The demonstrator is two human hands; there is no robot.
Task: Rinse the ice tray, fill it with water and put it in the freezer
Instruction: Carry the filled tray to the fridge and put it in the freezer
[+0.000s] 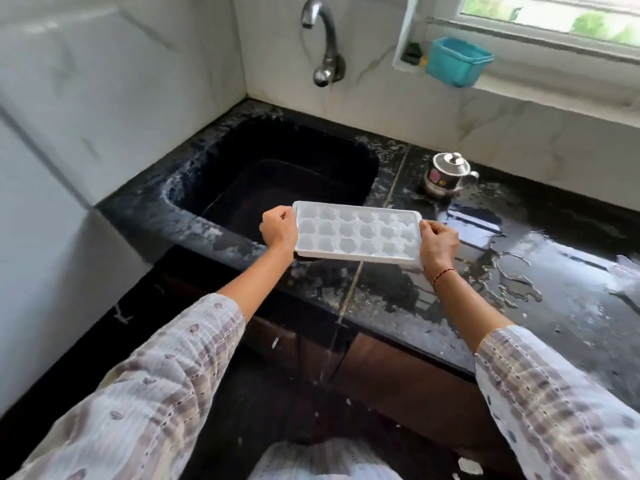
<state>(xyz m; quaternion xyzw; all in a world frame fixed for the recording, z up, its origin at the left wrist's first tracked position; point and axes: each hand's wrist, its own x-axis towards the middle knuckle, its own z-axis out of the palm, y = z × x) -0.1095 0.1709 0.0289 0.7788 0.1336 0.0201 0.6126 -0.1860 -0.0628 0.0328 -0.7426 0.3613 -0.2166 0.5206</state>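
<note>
Fingers (pixel 290 213) partly hidden behind ice tray (pixel 356 232)

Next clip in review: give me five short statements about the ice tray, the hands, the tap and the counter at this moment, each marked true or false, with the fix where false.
1. Both hands hold the ice tray, the left hand and right hand each at a short end. True.
2. The tray rests on the bottom of the sink. False: it is held up over the sink's near right corner and the counter's edge.
3. Water runs from the tap. False: no stream is visible.
4. A small steel lidded pot stands on the counter right of the sink. True.
5. The counter is dry. False: puddles lie on it at the right.
</note>
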